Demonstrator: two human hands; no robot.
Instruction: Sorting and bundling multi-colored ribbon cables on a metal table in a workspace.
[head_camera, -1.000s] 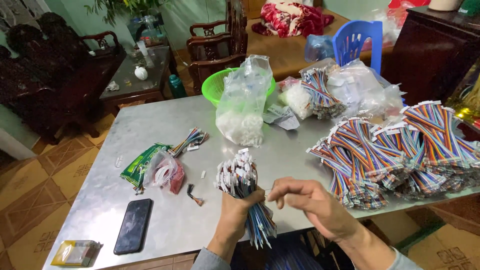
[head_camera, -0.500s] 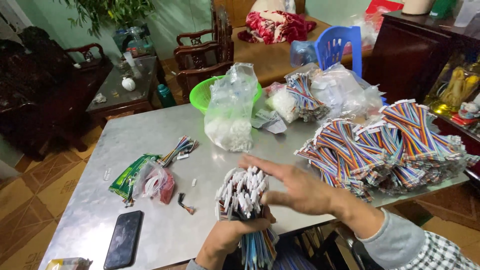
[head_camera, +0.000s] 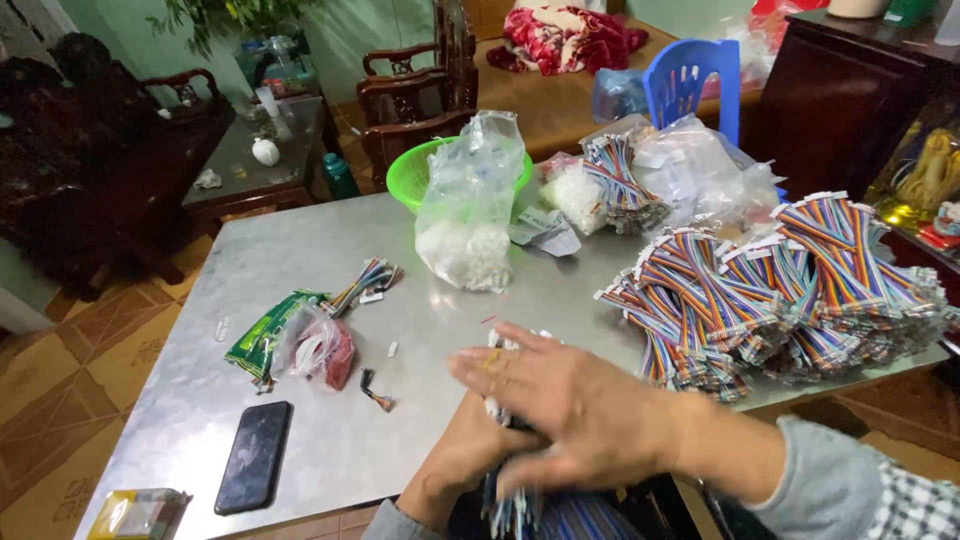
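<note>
Starting at the left edge, I see a black phone (head_camera: 254, 470) lying flat on the metal table (head_camera: 300, 260), with a small yellow packet (head_camera: 135, 513) at the near corner and a green wrapper (head_camera: 262, 330) beside a clear pouch with red inside (head_camera: 318, 348); next comes a bag of white connectors (head_camera: 468, 215) standing upright in front of a green basket (head_camera: 415, 180). My left hand (head_camera: 465, 460) is clenched round the lower part of a bundle of ribbon cables (head_camera: 505, 500), held upright at the near table edge. My right hand (head_camera: 575, 415) lies across the top of the bundle, fingers spread fairly wide and flat, gripping nothing that I can tell. I judge the step to be evening up the cable ends; the next move calls for a steady grip below while the palm presses level. Far right sits a big heap of rainbow cables (head_camera: 790, 290). Against half a second ago, the right hand has come down to cover the bundle's top, which was showing then
</note>
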